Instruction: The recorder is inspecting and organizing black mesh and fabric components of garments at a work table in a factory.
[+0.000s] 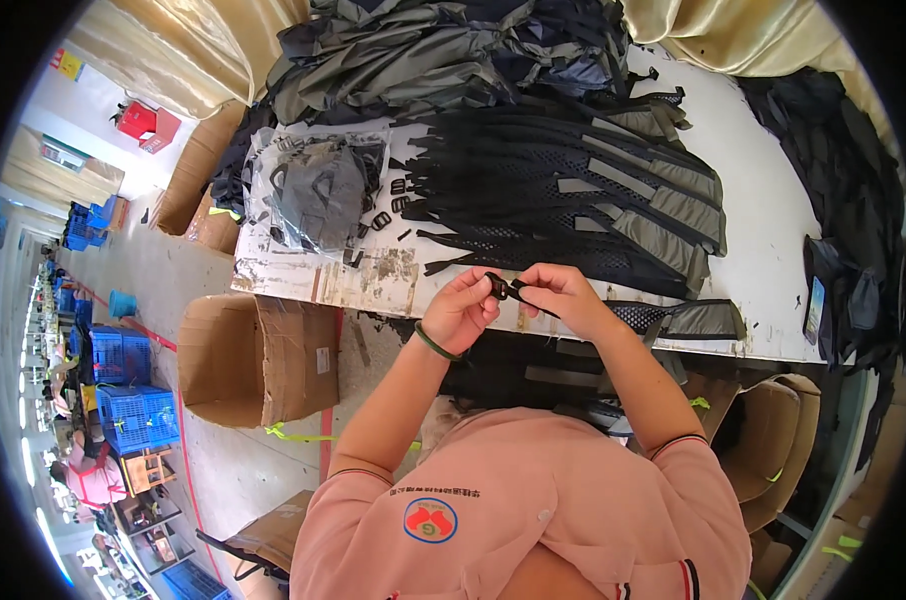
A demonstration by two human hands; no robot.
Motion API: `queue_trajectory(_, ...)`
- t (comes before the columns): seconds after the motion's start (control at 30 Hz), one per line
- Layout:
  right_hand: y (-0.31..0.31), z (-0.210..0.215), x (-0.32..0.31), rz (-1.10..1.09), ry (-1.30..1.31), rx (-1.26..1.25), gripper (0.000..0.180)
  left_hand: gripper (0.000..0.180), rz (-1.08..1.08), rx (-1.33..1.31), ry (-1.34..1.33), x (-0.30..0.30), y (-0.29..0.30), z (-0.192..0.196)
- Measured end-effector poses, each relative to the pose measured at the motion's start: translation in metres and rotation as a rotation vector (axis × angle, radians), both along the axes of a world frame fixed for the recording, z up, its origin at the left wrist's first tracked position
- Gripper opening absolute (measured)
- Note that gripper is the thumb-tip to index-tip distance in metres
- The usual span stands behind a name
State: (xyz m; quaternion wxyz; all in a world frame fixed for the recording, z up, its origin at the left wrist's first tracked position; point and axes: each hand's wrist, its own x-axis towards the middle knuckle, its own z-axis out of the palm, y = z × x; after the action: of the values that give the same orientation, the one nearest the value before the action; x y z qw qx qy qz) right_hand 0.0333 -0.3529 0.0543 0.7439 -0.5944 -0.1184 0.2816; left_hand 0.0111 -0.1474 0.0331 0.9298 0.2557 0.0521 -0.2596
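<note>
Close to the near edge of the table, my left hand (pixel 460 308) pinches a small black plastic buckle (pixel 496 287) between thumb and fingers. Just beside it, my right hand (pixel 565 300) is closed on the end of a black webbing strap (pixel 516 289), which meets the buckle; whether it passes through cannot be made out. A black mesh and grey shoulder strap (pixel 688 319) lies along the table edge by my right forearm. Beyond my hands spreads a row of similar mesh straps (pixel 573 190). Loose black buckles (pixel 381 220) lie on the table left of these.
A clear plastic bag (pixel 318 195) of black parts sits at the table's left. Dark fabric (pixel 403 60) is heaped at the back, and more black pieces (pixel 853 200) hang over the right side. Cardboard boxes (pixel 303 360) stand below, left and right. Blue crates (pixel 133 415) line the floor farther left.
</note>
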Motion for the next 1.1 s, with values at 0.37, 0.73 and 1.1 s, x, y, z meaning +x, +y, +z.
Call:
queue_trajectory(0.37,-0.008,0.010,-0.011,0.039,-0.002,-0.012,0.010,0.019,-0.122,0.025,0.016,-0.005,-0.015,0.008)
queue_trajectory(0.73,-0.007,0.017,-0.017,-0.032,-0.058,-0.030,0.010,0.018,-0.139,-0.129,0.020,-0.006,-0.023,0.001)
queue_trajectory(1.1,0.001,0.021,-0.032,-0.359,-0.657,-0.323,0.010,0.013,-0.129,-0.115,0.084,-0.009,-0.031,0.003)
